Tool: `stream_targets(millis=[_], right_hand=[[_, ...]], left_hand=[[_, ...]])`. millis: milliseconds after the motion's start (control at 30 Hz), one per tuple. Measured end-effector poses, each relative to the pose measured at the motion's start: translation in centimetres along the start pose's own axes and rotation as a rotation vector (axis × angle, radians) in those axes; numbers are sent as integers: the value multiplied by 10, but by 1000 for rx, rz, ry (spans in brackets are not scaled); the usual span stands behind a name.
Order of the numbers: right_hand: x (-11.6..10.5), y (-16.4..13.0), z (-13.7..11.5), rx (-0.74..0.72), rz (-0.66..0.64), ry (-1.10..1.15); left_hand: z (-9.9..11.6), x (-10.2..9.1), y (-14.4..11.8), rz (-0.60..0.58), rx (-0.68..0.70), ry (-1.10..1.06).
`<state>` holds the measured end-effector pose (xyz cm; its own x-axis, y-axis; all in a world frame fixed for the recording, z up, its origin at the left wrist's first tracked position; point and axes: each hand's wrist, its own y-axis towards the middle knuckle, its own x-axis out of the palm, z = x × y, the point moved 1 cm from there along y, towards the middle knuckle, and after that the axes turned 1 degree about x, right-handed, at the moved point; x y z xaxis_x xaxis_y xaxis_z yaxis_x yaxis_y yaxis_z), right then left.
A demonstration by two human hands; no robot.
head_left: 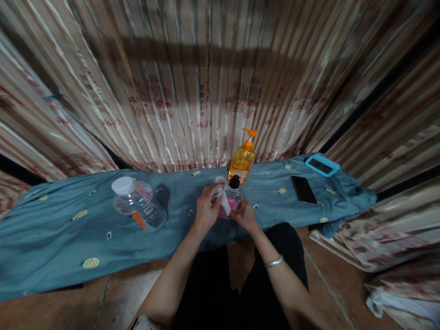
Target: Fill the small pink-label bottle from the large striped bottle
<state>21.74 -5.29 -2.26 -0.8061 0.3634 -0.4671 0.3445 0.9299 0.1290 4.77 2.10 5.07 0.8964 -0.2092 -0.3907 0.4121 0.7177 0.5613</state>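
Observation:
A small clear bottle [234,195] with a black cap and a pink label stands on the cloth-covered table in front of me. My left hand [208,207] is closed on a crumpled white tissue [224,201], pressing it against the bottle's left side. On the other side, my right hand [245,214] grips the lower part of the same bottle, a silver bangle on its wrist. Just behind stands a pump bottle [242,161] of amber liquid with an orange pump top. The tissue and fingers cover part of the pink label.
A large clear plastic jug [139,204] with a white lid stands to the left. To the right lie a black phone [304,189] and a blue-framed digital clock [322,165]. The teal patterned cloth [85,238] covers the narrow table, and a pleated curtain [192,91] hangs right behind it.

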Motion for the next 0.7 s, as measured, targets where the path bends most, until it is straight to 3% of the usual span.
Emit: stream_targets(millis=[100, 167, 367, 700], right_hand=[[-3, 0, 3, 4, -24, 23], [-7, 1, 5, 7, -44, 36], [-25, 21, 14, 33, -82, 50], [-59, 80, 30, 77, -50, 60]], left_hand=[[-17, 6, 0, -10, -255, -115], [-27, 10, -2, -18, -332, -143], [-44, 2, -31, 21, -473, -191], [-58, -7, -60, 113, -615, -255]])
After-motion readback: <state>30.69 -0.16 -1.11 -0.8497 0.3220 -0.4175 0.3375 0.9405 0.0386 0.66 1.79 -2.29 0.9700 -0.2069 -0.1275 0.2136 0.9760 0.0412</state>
